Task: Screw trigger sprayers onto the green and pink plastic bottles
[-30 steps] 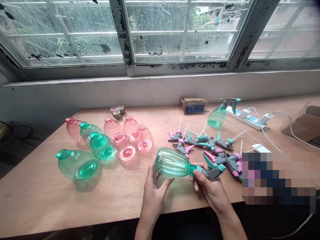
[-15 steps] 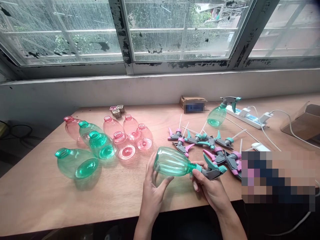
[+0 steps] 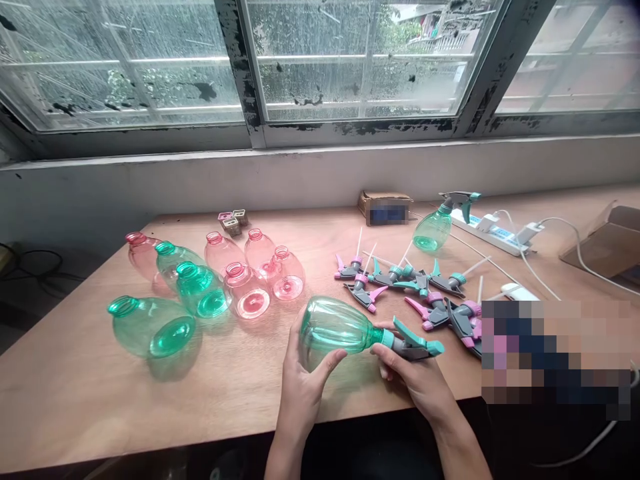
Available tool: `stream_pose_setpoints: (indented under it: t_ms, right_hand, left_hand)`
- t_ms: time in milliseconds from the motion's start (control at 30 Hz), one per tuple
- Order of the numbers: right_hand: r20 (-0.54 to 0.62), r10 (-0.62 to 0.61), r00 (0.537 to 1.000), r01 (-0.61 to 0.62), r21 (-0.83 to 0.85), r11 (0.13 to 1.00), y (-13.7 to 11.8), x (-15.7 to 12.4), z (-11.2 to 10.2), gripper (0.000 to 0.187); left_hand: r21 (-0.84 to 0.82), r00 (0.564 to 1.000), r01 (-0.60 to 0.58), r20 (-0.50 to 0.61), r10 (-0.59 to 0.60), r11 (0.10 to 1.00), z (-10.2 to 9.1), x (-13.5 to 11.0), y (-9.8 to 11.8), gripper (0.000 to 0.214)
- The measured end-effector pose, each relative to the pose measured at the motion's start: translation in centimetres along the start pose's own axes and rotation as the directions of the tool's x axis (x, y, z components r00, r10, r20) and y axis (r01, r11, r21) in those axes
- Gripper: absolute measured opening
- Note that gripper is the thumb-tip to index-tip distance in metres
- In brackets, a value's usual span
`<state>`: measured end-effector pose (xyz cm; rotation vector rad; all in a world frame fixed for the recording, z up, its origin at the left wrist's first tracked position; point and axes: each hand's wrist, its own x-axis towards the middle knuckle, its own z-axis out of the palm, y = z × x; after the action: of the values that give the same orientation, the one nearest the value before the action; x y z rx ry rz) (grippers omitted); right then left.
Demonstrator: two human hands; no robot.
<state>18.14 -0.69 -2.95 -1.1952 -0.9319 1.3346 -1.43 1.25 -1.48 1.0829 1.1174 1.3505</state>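
Observation:
A clear green spray bottle point(image 3: 337, 325) lies sideways above the table between my hands, its neck pointing right. My left hand point(image 3: 307, 370) cups the bottle's rounded base, thumb along the near side. At the neck, my right hand point(image 3: 407, 373) grips the teal collar point(image 3: 384, 337) with thumb and fingers; some of those fingers are hidden. The grey and teal trigger head point(image 3: 417, 343) sits on the neck and points right. Just beyond lie several loose trigger heads point(image 3: 360, 293), pink or teal, with white tubes.
On the left stand or lie several open green bottles point(image 3: 153, 327) and pink bottles point(image 3: 249, 293). A complete spray bottle point(image 3: 433, 230) stands at the back beside a white power strip point(image 3: 493, 232) with cables. A small cardboard box point(image 3: 385, 209) is near the wall. Something blurred out covers the right edge.
The bottle has shifted slightly left in my hands. Its trigger head has turned about the neck, and my right hand has moved a little left with it.

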Motion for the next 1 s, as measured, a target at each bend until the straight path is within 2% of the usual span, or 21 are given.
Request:
stream_pose_setpoints:
  t_ms: [133,233,333,433,500,633,767,867,1000]
  right_hand:
    - [-0.007,-0.069,0.998,0.069,0.102,0.992,0.6,0.6,-0.2,0.037]
    - [-0.005,-0.058,0.998,0.059,0.081,0.995,0.4,0.5,-0.1,0.042]
    - [0.027,-0.013,1.0,0.012,0.042,0.999,-0.3,-0.1,0.1,0.043]
    - [0.07,-0.034,0.997,0.031,0.042,0.999,-1.0,-0.6,0.4,0.037]
    - [0.07,-0.033,0.997,0.031,0.027,0.999,-1.2,-0.7,0.5,0.035]
    - [-0.005,-0.039,0.999,0.04,0.079,0.996,-1.0,-0.2,0.4,0.037]
    - [-0.002,-0.102,0.995,0.101,0.15,0.984,-0.7,0.2,0.3,0.032]
    - [0.005,-0.052,0.999,0.051,0.093,0.994,-0.8,0.0,0.3,0.038]
    - [0.047,0.031,0.998,-0.033,0.036,0.999,-1.1,-0.5,0.5,0.038]
  left_hand:
    - [0.024,0.999,-0.024,0.031,0.023,0.999,0.2,0.0,-0.1,0.083]
    - [0.032,0.999,-0.031,0.006,0.031,0.999,0.3,-0.2,-0.2,0.083]
    - [-0.002,0.997,-0.015,-0.071,0.015,1.0,0.2,-0.2,-0.2,0.082]
    - [0.029,0.989,-0.018,-0.144,0.022,0.999,0.1,-0.2,0.0,0.083]
    - [0.062,0.993,-0.021,-0.114,0.028,0.998,0.0,-0.1,0.1,0.078]
    - [0.054,0.999,-0.051,0.016,0.051,0.997,0.1,0.0,-0.1,0.075]
    - [0.067,0.997,-0.067,0.045,0.064,0.996,0.3,-0.1,-0.4,0.079]
    - [0.058,0.999,-0.042,0.003,0.042,0.997,0.4,-0.2,-0.1,0.08]
    - [0.036,0.997,-0.008,-0.077,0.011,0.999,0.3,-0.1,0.3,0.069]
